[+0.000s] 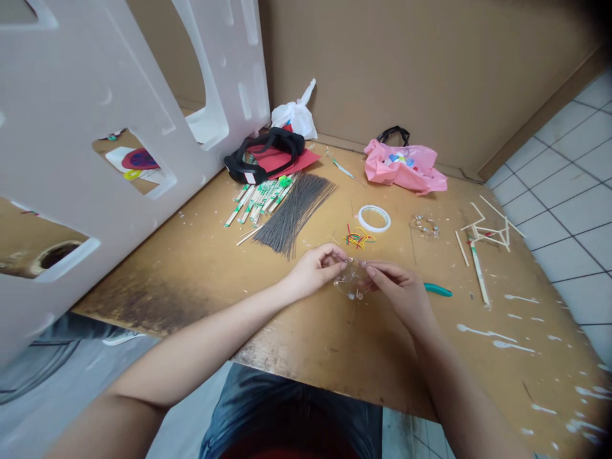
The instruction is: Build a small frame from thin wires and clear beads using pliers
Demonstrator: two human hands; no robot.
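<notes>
My left hand (313, 271) and my right hand (399, 294) meet above the wooden tabletop (306, 331), with their fingertips pinching a small, thin wire frame (352, 282) that carries tiny beads. The frame is see-through and hard to make out. Just beyond my right hand lie green-handled pliers (438, 290), partly hidden by it. In front of my fingers are a roll of clear tape (374, 218) and a tangle of coloured rubber bands (359, 238). Further left lie a bundle of dark wires (294, 210) and taped wooden sticks (258, 201).
A small wire piece (424, 225) and a stick construction (485, 231) stand to the right. Pink (406, 167) and white (295, 115) plastic bags sit at the back. A large white cut-out panel (109, 127) leans in at the left, beside a cardboard wall (406, 70).
</notes>
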